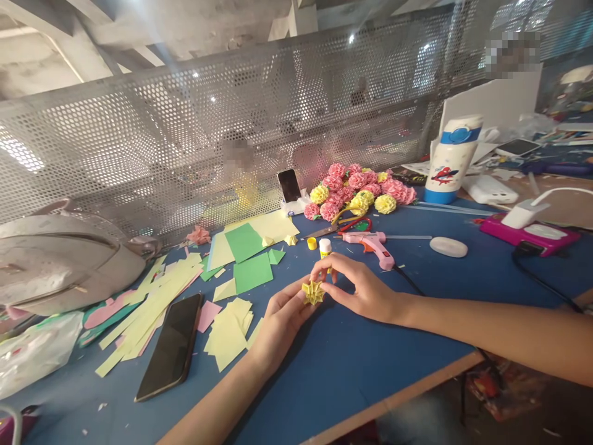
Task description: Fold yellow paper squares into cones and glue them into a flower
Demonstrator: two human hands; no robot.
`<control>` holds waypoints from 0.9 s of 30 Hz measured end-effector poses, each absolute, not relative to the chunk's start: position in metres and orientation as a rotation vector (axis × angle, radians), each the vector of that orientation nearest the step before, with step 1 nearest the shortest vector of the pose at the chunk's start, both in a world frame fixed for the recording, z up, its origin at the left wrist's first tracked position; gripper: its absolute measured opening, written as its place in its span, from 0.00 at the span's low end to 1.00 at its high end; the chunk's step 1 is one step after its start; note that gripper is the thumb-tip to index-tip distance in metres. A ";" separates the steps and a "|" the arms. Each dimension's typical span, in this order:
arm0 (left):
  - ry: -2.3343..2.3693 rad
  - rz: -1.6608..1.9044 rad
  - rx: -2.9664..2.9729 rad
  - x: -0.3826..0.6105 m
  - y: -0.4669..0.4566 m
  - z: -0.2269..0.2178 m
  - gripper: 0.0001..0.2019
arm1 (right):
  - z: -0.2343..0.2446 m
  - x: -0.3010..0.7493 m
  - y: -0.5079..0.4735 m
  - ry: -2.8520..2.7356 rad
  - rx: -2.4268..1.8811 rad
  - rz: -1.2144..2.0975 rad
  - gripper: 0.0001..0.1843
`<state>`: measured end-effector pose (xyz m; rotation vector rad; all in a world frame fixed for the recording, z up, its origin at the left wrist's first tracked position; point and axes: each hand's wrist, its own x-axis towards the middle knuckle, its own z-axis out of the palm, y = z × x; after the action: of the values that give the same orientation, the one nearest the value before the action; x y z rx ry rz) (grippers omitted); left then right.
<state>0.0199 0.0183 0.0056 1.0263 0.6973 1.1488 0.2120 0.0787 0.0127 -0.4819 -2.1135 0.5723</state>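
A small folded yellow paper flower (314,292) is held over the blue table (361,364). My left hand (280,321) grips it from below and the left, fingers curled round it. My right hand (354,285) pinches its top and right side with the fingertips. Just behind my right hand stand a glue stick (325,247) and its yellow cap (312,243). A pink glue gun (373,244) lies to the right of them.
Yellow and green paper sheets (248,259) and cut strips lie to the left, with a black phone (172,346) face up. A heap of pink and yellow paper flowers (359,188), scissors (345,227), a white bottle (451,157) and a perforated metal screen (208,123) stand behind.
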 end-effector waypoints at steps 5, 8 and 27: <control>0.612 1.140 0.973 0.020 0.020 0.006 0.20 | 0.008 0.211 0.085 -2.078 -0.521 0.672 0.11; 0.561 1.137 0.961 0.022 0.021 0.007 0.23 | 0.006 0.210 0.088 -2.052 -0.515 0.788 0.10; 0.831 1.235 1.062 0.017 0.023 -0.004 0.31 | 0.007 0.211 0.089 -2.076 -0.532 0.955 0.09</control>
<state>0.0169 0.0231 -0.0037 1.0617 0.8313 1.2352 0.2109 0.0887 0.0066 -0.5317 -2.0763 0.9552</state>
